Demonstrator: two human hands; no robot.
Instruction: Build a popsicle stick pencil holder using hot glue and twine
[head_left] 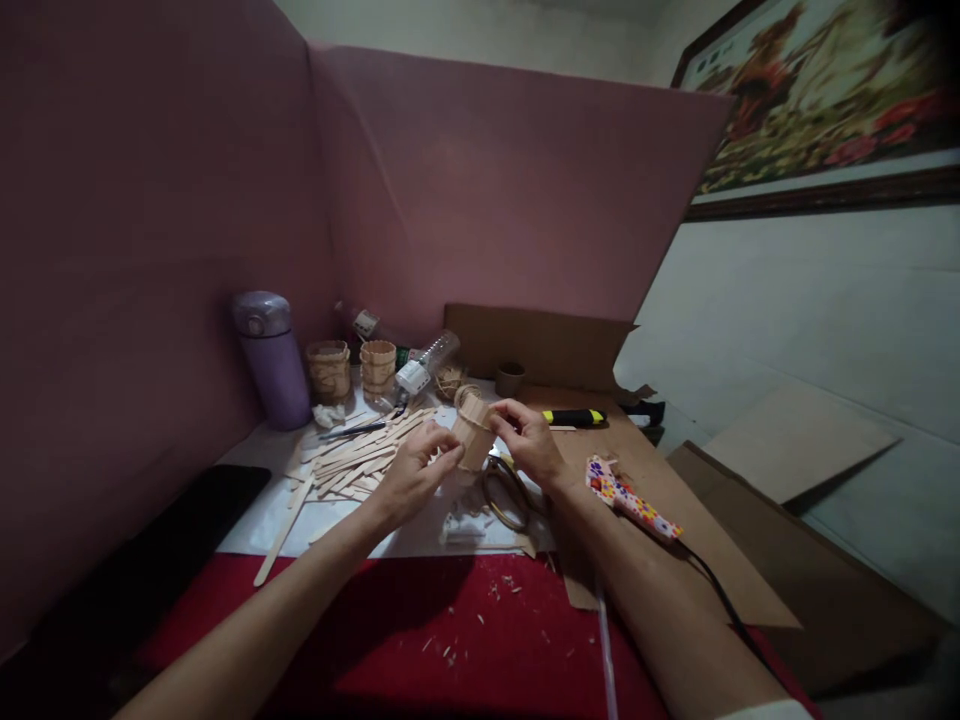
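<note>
Between my two hands is a small tilted cup of wooden craft sticks (473, 428), with a thin band of twine round it. My left hand (424, 468) pinches its lower left side with thumb and fingers. At its upper right edge my right hand (529, 443) has its thumb and fingertips closed on the cup and twine. A loop of twine shows just behind its top. Below the cup lie scissors (506, 497), partly hidden by the right hand. To the left is a loose pile of craft sticks (364, 455) on white paper (405, 540).
Two stick cups (378, 368), plastic bottles (431, 362) and a purple flask (274, 365) stand or lie at the back left. On cardboard at right are a flowered glue gun (634, 503) with a cord and a black-yellow cutter (574, 418). Wood scraps litter the red cloth (420, 640).
</note>
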